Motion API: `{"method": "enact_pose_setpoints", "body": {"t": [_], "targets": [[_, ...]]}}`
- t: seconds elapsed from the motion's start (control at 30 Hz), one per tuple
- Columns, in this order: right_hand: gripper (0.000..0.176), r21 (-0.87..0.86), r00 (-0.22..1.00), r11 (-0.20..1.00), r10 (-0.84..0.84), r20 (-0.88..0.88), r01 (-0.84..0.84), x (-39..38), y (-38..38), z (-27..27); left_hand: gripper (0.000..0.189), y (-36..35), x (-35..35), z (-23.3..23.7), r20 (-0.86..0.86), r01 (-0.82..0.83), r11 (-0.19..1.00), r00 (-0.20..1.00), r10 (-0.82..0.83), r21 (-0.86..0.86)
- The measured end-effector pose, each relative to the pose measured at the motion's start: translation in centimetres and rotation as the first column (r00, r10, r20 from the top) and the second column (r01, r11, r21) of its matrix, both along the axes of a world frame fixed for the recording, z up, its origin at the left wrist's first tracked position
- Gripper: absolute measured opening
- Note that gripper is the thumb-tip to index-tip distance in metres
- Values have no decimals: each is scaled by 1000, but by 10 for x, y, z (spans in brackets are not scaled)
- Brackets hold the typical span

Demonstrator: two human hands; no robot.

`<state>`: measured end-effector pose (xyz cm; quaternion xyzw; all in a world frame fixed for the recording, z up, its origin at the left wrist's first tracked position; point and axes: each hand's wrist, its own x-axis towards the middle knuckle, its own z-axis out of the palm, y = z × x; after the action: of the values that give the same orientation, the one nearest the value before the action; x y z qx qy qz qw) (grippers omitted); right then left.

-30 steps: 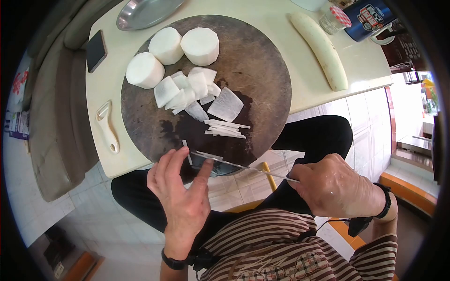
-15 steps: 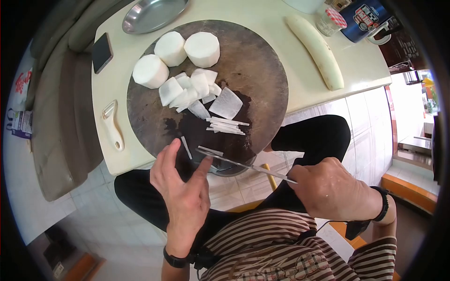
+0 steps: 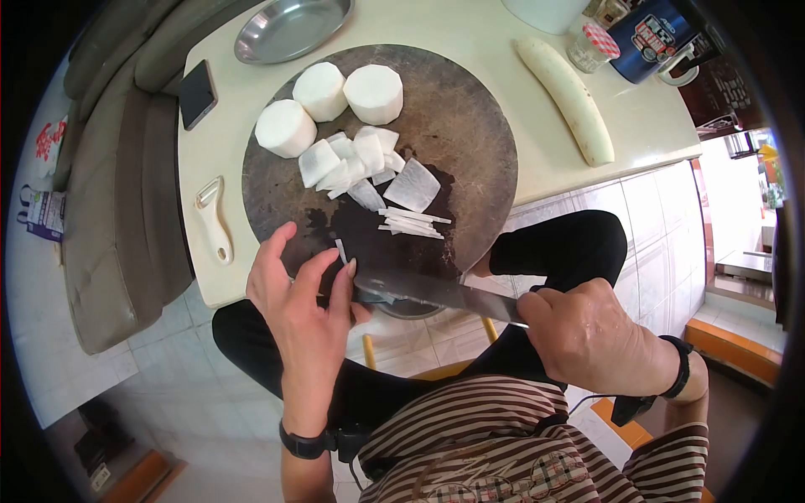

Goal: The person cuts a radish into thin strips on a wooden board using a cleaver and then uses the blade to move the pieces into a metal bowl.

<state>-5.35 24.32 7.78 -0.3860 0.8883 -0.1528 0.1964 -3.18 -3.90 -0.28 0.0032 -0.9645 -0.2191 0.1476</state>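
Observation:
My right hand (image 3: 583, 331) is closed around the handle of a kitchen knife (image 3: 470, 300). Its blade reaches left over the near edge of the round chopping board (image 3: 470, 109), broad side showing. Left of the blade tip, my left hand (image 3: 302, 281) pinches a thin white radish strip (image 3: 340, 249) between thumb and finger. A small pile of cut strips (image 3: 412, 223) lies farther in on the board. Beyond it are a single flat slice (image 3: 412, 185) and a heap of radish slices (image 3: 335, 166). Three thick peeled radish chunks (image 3: 374, 94) stand at the back.
A peeler (image 3: 213, 222) and a phone (image 3: 198, 95) lie left of the board, with a metal dish (image 3: 293, 32) behind. To the right are a whole white radish (image 3: 566, 101), a lidded jar (image 3: 594, 47) and a blue canister (image 3: 650, 38). The board's near edge overhangs my knees.
My left hand has shifted left and its thumb and finger have closed on a strip. The knife blade has turned from edge-on to show its broad side.

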Motion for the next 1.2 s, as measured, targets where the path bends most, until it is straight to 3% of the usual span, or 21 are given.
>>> {"method": "enact_pose_setpoints", "body": {"t": [0.33, 0.57, 0.63, 0.73, 0.9, 0.97, 1.07, 1.2], "targets": [[16, 28, 990, 995, 98, -102, -96, -1, 2, -2, 13, -13, -21, 2, 56, 119, 991, 991, -123, 68], [18, 6, 996, 1000, 2, -87, -2, -2, 15, 4, 21, -5, -24, -1, 47, 251, 962, 965, -257, 110], [18, -101, 995, 990, -101, -10, 99, -2, 20, 2, 25, -2, -21, 0, 83, 260, 956, 959, -272, 138], [17, -102, 979, 974, -199, 35, 201, 1, 24, -1, 21, 0, -17, 2, 94, 289, 951, 950, -299, 110], [15, -127, 975, 970, -195, 107, 208, -4, 22, -4, 17, 3, -5, 4, 88, 277, 954, 954, -288, 112], [14, -148, 973, 966, -196, 122, 213, -5, 19, -6, 32, 1, 2, 0, 9, 234, 968, 972, -236, 87], [12, -177, 973, 965, -168, 160, 196, -12, 13, -8, 37, 1, 12, -1, 5, 231, 972, 973, -231, 32], [11, -217, 968, 961, -124, 220, 172, -22, 2, -9, 32, 3, 16, -3, 46, 226, 974, 973, -226, 7]]}}
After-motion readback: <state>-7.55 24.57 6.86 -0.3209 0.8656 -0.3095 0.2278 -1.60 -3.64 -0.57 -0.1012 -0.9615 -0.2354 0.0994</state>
